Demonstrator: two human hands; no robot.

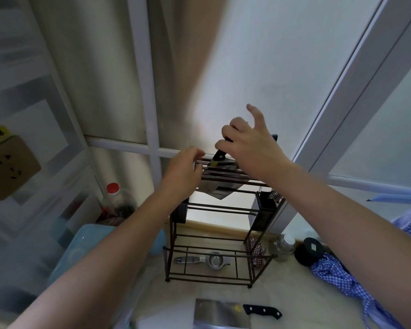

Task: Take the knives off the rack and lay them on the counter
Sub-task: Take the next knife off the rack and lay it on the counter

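A dark wire rack (214,276) stands on the counter against the window. A knife (217,189) with a black handle sits tilted in the rack's top slots, its blade hanging below the bars. My right hand (249,143) grips that black handle, index finger and thumb raised. My left hand (184,170) holds the rack's top left bar. A cleaver (221,313) with a black handle lies flat on the counter in front of the rack.
A metal squeezer (204,260) lies inside the rack's base. A red-capped bottle (115,200) and a blue container (81,243) stand to the left. A glass jar (284,248), a black lid (310,250) and a blue checked cloth (342,279) lie at the right. A black holder (263,210) hangs on the rack.
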